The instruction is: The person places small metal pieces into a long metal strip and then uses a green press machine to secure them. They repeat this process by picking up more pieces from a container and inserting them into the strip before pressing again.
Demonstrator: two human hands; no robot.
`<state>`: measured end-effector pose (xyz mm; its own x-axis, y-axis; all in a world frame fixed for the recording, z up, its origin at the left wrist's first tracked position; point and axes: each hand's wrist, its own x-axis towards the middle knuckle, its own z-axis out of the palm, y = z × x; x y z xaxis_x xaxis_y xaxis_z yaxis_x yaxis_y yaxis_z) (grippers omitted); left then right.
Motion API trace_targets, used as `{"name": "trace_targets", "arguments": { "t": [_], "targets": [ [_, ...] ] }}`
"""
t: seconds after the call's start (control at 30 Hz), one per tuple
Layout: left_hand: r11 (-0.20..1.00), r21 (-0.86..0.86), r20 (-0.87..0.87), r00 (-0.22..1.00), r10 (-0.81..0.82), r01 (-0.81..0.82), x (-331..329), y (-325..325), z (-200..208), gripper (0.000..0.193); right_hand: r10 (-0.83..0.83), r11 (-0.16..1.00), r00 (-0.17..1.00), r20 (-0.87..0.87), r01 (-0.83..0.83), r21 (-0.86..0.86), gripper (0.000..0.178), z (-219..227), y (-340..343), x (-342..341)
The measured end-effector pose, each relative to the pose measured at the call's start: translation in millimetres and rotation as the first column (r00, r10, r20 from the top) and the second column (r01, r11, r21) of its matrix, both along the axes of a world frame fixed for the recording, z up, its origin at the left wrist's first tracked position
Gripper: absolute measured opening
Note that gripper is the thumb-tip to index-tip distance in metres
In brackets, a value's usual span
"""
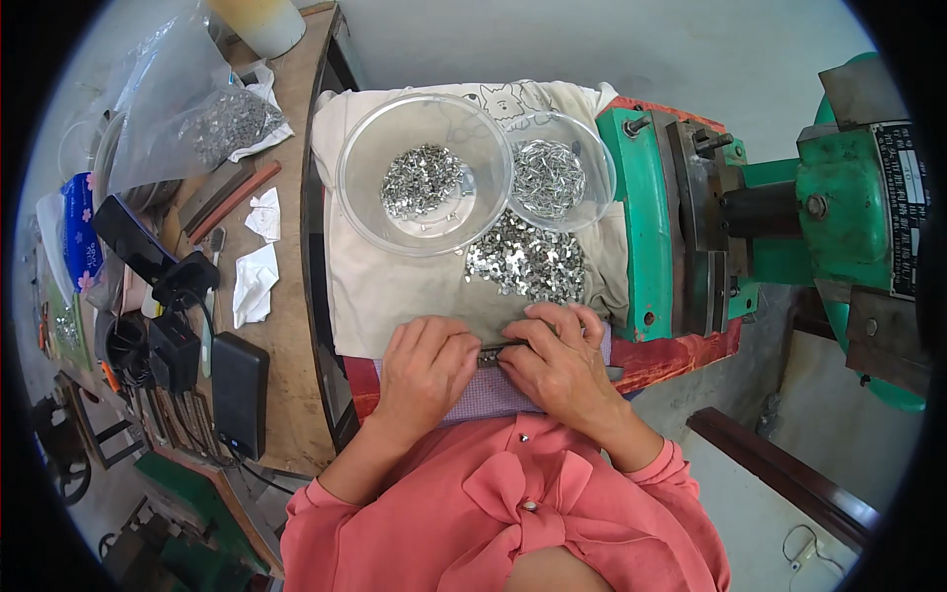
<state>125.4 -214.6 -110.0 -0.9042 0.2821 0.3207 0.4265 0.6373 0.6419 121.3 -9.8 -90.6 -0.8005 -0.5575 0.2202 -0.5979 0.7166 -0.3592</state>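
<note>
At the cloth's near edge, my left hand (pixel 426 367) and my right hand (pixel 564 367) are side by side with bent fingers. Both grip a narrow dark bar (pixel 490 356), which shows in the gap between them; small shiny bits seem to sit along it. The fingertips hide most of it. Just beyond my right hand lies a loose heap of small flat metal pieces (pixel 528 259). Farther back, a large clear tub (pixel 357 212) contains more small metal pieces. A smaller clear tub (pixel 598 178) beside it contains short metal pins.
A green machine (pixel 646 237) with a steel clamp stands close on the right. To the left, a wooden table (pixel 296 395) bears a black power bank (pixel 240 395), a phone (pixel 133 237), white tissues (pixel 255 286) and a plastic bag (pixel 178 109). Beige cloth (pixel 380 296) covers the work surface.
</note>
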Motion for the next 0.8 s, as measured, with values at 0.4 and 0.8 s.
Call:
{"name": "trace_targets", "arguments": {
  "t": [0.4, 0.8],
  "targets": [
    [0.998, -0.014, 0.032, 0.997, -0.065, 0.065, 11, -1, -1, 0.021, -0.08, 0.99, 0.997, 0.004, 0.08, -0.116, 0.016, -4, 2, -20],
    [0.992, -0.081, 0.05, 0.994, -0.096, 0.099, 8, 11, -1, 0.018, -0.101, 0.988, 0.994, 0.033, 0.104, -0.118, 0.016, -16, 2, -38]
  ]
}}
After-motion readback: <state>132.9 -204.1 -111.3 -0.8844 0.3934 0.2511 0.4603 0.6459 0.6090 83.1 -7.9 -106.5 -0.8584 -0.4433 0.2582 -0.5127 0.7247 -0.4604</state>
